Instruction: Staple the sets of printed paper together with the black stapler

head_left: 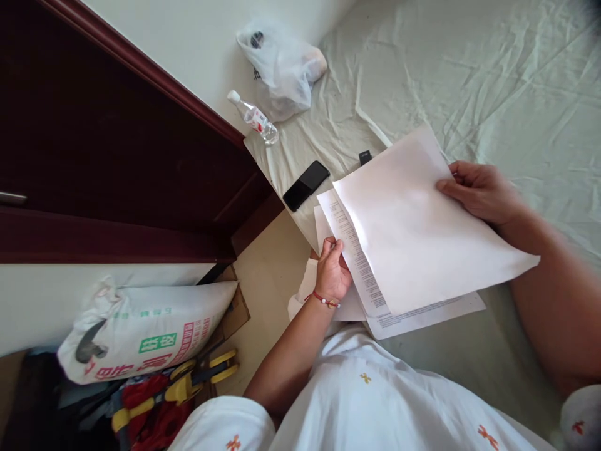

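Observation:
My right hand [476, 191] pinches a blank-faced white sheet of paper [413, 213] by its right edge. This sheet lies tilted over a printed sheet [350, 241] whose lines of small text show along the left and bottom. With thumb and fingers closed, my left hand [334, 269] grips the left edge of the printed sheet; a red beaded bracelet [326, 302] is on that wrist. Another white sheet [350, 307] shows beneath, partly hidden by my left hand and the upper sheets.
A black phone [306, 185] lies at the edge of the sheet-covered bed [469, 81], beside a small black object [365, 157]. Behind stand a water bottle [256, 119] and a plastic bag [282, 69]. A dark red wooden door [117, 144] and a stuffed white sack [154, 332] are at left.

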Available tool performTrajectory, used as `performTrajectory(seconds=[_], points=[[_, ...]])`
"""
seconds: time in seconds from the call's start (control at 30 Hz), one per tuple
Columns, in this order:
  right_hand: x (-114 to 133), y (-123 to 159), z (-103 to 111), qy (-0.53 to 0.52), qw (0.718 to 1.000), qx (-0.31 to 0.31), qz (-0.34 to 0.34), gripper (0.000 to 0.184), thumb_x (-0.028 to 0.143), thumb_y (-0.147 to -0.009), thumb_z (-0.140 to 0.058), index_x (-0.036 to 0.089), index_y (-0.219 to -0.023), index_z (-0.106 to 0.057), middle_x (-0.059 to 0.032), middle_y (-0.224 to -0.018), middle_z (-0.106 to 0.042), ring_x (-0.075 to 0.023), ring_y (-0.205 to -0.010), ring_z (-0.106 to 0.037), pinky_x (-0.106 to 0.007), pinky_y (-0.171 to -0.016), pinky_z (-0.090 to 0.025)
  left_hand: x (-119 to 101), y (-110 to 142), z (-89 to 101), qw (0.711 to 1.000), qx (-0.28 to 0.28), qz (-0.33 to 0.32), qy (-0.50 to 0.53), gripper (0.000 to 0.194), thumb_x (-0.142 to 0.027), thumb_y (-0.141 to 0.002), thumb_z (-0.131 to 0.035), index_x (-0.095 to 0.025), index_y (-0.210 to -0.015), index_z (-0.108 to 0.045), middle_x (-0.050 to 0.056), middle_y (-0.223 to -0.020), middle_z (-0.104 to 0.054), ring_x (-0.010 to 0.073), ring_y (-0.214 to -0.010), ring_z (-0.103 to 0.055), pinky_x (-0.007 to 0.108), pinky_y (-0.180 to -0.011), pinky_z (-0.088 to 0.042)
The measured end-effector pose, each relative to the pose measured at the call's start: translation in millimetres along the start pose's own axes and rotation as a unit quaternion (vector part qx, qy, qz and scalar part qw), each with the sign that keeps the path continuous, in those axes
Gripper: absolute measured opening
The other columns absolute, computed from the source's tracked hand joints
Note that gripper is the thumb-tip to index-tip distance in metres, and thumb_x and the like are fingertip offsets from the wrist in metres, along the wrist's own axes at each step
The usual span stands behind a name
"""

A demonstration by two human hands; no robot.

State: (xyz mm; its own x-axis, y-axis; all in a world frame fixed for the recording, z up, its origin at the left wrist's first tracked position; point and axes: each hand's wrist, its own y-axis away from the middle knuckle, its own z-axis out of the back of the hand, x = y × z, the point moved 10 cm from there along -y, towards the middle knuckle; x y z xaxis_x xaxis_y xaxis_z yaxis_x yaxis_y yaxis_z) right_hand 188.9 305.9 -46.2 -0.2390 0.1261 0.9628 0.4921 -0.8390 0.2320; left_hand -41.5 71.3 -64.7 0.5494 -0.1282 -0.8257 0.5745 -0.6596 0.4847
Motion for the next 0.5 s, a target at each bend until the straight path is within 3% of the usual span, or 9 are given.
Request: performTrajectory(seconds=[0.13,0.27,0.5], points=[[1.4,4.5,-4.5,-0.038,0.999,0.017,-0.014,0.014,0.035,-0.085,-0.077,0.025,-0.084,-0.067,0.0023,-0.066,-0.063,-0.0109,-0.050,-0.052,-0.020,-0.039,-0.037,3.1,-1.7,-3.2,1.000,0.007,0.011,0.017,0.040,-0.036,-0.073,-0.085,-0.021,-0.094,-0.054,0.000,-0.101,-0.071,0.0114,-0.094,-0.067,0.027,-0.092,-0.055],[1.9,8.1,-7.3,-0.024,0.999,0.027,-0.021,0.009,0.034,-0.087,-0.072,0.025,-0.086,-0.069,0.0012,-0.069,-0.065,-0.0123,-0.053,-0.055,-0.021,-0.041,-0.040,6.8,-3.8,-6.2,1.000,0.008,0.013,0.024,0.041,-0.047,-0.076,-0.082,-0.020,-0.099,-0.061,0.006,-0.112,-0.074,0.0196,-0.115,-0.068,0.033,-0.101,-0.054],[5.8,2.6,-4.5,0.102,0.992,-0.007,0.068,0.022,0.031,-0.085,-0.068,0.023,-0.071,-0.053,0.0031,-0.061,-0.046,-0.0091,-0.054,-0.040,-0.022,-0.044,-0.028,5.5,1.9,-30.0,0.996,0.056,0.008,0.071,0.056,-0.064,-0.086,-0.071,-0.019,-0.119,-0.068,0.010,-0.135,-0.070,0.0265,-0.131,-0.064,0.039,-0.112,-0.051]])
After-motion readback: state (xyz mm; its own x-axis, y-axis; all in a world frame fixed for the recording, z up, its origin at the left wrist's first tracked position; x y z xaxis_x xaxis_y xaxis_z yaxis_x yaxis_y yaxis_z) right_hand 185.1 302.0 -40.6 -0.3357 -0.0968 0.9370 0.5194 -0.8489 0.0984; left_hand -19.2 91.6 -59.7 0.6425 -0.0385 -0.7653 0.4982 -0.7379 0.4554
